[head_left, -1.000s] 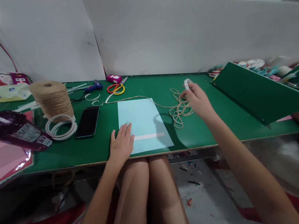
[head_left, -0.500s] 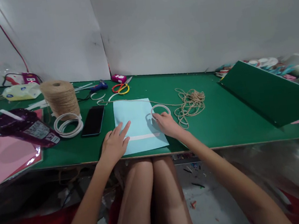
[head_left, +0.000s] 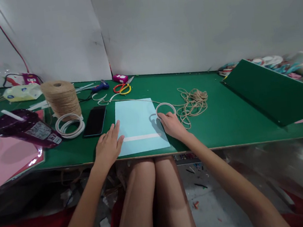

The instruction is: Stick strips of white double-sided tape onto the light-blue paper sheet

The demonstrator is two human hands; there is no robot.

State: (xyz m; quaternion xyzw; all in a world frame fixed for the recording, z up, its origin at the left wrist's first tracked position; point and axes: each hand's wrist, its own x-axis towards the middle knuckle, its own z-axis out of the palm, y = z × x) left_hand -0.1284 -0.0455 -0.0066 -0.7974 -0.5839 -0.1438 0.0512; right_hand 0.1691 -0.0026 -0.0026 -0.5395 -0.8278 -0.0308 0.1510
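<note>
A light blue sheet (head_left: 134, 119) lies flat at the table's front edge, with a white tape strip (head_left: 142, 137) running across its lower part. My left hand (head_left: 108, 144) rests on the sheet's left edge, fingers stretched out and holding nothing. At the right edge, my right hand (head_left: 172, 125) grips a thin roll of white tape (head_left: 165, 104) between thumb and fingers, tilted up and casting a shadow on the sheet. Where the tape leaves the roll is hidden by the fingers. Loose twine (head_left: 194, 103) lies tangled just right of that hand.
Left of the sheet are a phone (head_left: 95, 121), stacked tape rolls (head_left: 70, 126), a twine spool (head_left: 61, 100) and a tilted purple cup (head_left: 30, 129). Scissors (head_left: 122, 88) and a blue glue gun (head_left: 100, 86) lie behind. A green board (head_left: 275, 92) leans at right.
My left hand has slid left from over the sheet to its left edge. My right hand has shifted slightly right with the tape roll; more of the white strip shows.
</note>
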